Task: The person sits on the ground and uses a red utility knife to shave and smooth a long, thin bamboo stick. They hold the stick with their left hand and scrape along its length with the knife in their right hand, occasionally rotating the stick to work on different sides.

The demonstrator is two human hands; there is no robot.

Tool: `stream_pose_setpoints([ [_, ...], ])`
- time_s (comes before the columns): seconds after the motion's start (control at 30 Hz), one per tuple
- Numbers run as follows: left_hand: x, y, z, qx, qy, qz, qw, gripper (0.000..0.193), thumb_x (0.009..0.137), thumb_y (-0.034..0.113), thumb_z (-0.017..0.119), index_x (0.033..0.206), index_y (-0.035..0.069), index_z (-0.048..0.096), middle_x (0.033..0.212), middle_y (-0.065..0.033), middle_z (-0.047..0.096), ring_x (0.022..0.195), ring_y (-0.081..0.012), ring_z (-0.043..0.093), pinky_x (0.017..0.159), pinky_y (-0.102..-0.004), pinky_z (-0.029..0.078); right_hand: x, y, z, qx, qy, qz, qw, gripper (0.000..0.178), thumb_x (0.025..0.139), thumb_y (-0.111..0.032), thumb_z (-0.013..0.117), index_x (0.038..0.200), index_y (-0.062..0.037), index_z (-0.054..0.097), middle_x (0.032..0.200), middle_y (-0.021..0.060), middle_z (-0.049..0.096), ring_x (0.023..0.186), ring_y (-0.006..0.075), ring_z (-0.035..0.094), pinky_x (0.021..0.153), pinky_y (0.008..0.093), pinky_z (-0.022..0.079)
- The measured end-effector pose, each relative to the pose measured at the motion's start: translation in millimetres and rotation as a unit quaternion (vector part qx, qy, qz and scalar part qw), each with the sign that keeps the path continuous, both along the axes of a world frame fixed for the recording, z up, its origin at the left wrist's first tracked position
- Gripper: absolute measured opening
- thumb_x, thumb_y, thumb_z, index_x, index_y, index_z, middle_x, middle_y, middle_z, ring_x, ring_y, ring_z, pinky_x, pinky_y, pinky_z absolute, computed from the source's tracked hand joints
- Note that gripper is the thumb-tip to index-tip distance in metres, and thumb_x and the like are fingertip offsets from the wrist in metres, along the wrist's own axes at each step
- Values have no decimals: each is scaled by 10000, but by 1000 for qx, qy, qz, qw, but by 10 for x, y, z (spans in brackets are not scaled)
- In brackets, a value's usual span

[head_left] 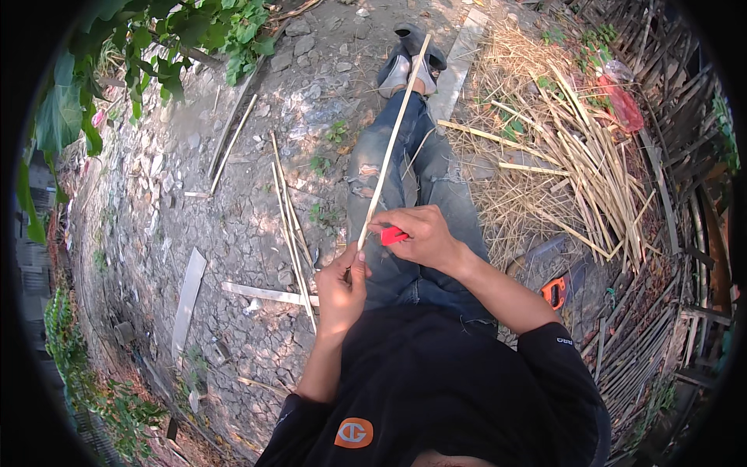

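Note:
A long thin bamboo strip (393, 132) runs from my lap out past my feet. My left hand (342, 289) is closed around its near end, just above my thigh. My right hand (420, 236) grips a small red-handled knife (393, 236) and presses it against the strip a little above my left hand. The blade is hidden by my fingers. I sit on the ground with my legs in torn blue jeans (412, 179) stretched forward.
Several finished thin strips (292, 226) lie on the cracked ground left of my legs. A heap of bamboo sticks and shavings (568, 163) lies to the right. An orange tool (553, 293) sits near my right elbow. Flat wooden slats (189, 296) lie left.

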State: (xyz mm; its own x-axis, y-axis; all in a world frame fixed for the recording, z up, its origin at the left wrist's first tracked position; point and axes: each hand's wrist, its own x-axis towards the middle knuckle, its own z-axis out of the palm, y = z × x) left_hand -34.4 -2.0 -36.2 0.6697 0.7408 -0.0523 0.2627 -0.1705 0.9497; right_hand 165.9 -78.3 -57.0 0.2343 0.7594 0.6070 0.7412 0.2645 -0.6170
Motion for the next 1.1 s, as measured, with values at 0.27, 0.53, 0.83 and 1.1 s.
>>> stream_pose_setpoints([
  [0.27,-43,-41,-17,97,53,-13,994,313,1048,153,647,1251,-75,715,685,-101,663,581,-111,605,553,-296,472,-86,-7,-76,-39,112,10,993,244,892,-22,737,1028,-40,534,776,118,669,654,272,693,586,354,509],
  [0.53,-138,-28,-74,96,56,42,993,309,1047,155,662,1299,-13,724,704,-32,672,628,-44,573,581,-244,464,290,-175,93,-31,316,-144,937,330,919,-119,836,805,-101,527,692,-93,423,632,4,348,559,217,286],
  [0.83,-15,-48,-63,150,-4,33,988,240,969,63,748,1199,1,776,690,-58,627,572,-87,491,535,-281,397,205,-214,194,-92,406,-83,905,181,1030,-164,718,1100,0,750,726,-97,546,661,-5,429,580,220,329],
  [1.1,70,-91,43,163,-13,35,986,247,922,24,793,1165,-15,784,665,-42,581,558,-78,460,518,-276,369,131,-157,166,-87,431,-17,898,216,1065,-174,669,1154,6,749,760,-91,568,688,-4,435,591,211,327],
])
